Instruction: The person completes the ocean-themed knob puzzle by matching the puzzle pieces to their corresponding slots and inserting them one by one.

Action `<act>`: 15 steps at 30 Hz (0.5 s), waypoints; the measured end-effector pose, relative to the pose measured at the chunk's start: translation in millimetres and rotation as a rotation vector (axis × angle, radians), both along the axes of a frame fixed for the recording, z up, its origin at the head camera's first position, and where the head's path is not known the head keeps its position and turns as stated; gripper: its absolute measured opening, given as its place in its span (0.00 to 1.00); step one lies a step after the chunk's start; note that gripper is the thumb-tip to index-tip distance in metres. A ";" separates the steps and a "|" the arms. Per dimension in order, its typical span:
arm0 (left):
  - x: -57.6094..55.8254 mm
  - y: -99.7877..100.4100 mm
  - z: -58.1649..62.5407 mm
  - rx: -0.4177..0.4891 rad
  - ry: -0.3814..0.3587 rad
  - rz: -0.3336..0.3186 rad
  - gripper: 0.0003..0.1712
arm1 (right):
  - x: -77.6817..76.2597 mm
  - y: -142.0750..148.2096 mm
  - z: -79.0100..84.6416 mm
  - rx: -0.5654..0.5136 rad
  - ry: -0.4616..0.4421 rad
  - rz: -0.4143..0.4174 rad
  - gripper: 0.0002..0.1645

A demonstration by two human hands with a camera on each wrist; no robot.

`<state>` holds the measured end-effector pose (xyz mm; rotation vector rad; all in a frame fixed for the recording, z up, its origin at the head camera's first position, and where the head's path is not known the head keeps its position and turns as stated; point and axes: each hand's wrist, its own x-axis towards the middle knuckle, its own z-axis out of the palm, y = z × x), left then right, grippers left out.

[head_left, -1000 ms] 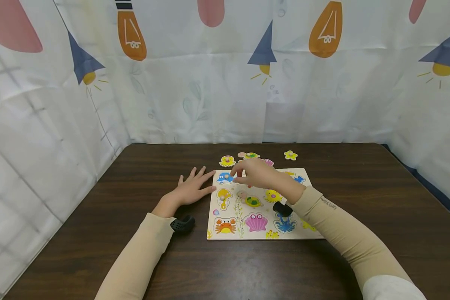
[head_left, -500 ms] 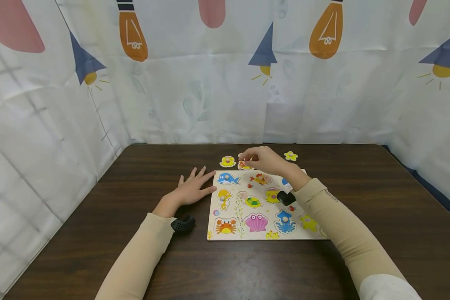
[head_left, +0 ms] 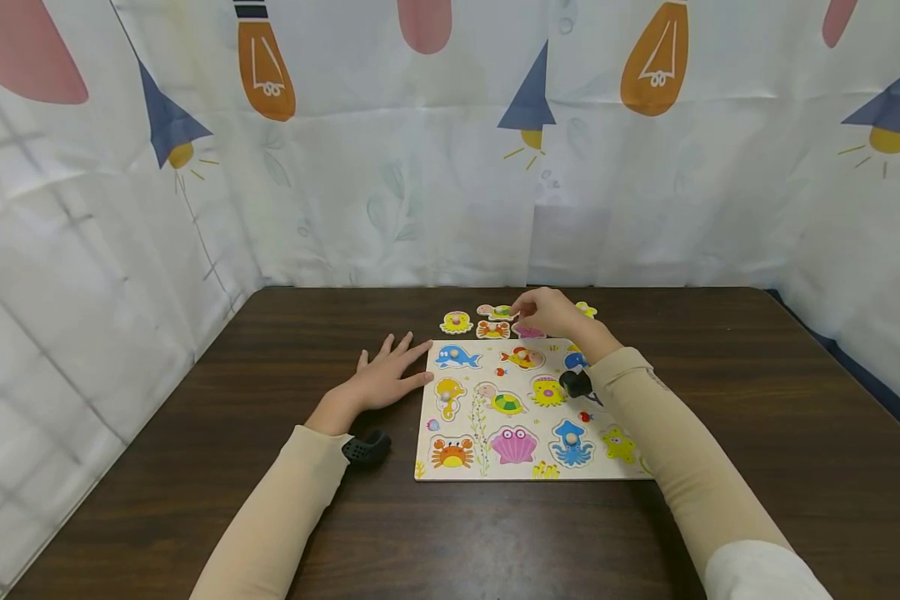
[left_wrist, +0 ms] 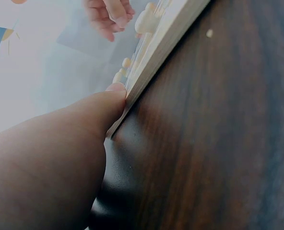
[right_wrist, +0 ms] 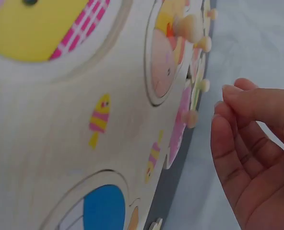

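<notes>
My left hand [head_left: 378,382] is spread on the dark wood-grain table [head_left: 457,542], thumb touching the puzzle board [head_left: 534,421] around ten o'clock. My right hand [head_left: 551,315] is at the board's twelve, right by the pink shell piece [head_left: 528,332], empty, fingers curled; white lamp-print cloth [head_left: 435,192] hangs at twelve, beyond the table.

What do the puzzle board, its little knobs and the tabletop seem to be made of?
Puzzle board: probably wood or fibreboard; smooth printed face, pale tan bare edge.
Knobs: likely unpainted wood, being pale, rounded and smooth.
Tabletop: wood or wood-look laminate, unclear which; dark brown, streaked grain, soft sheen.
</notes>
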<state>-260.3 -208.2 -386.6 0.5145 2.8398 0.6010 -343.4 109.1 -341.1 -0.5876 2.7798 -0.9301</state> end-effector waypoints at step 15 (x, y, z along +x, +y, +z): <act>0.9 0.7 1.2 -0.023 0.009 0.002 0.43 | -13.7 6.5 -7.5 0.106 -0.111 -0.064 0.13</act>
